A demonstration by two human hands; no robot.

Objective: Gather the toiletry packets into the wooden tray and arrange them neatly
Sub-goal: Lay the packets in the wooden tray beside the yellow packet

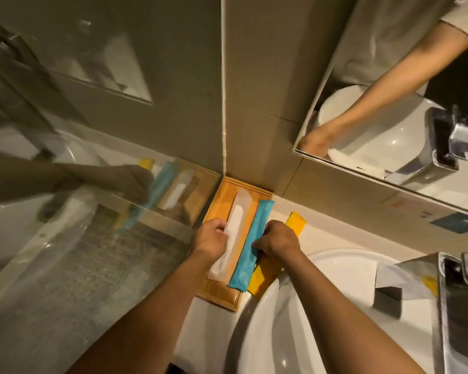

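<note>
Packets lie side by side in the wooden tray (219, 292) in the corner: the left hand (210, 237) pinches the white packet (234, 225), the right hand (277, 240) pinches the blue packet (250, 255), and the yellow packet (262, 276) hangs off the edge.

An orange-brown wooden tray (229, 292) holds white (237, 225), blue (251, 247) and yellow (260, 279) packets beside a white sink (322, 306).
</note>
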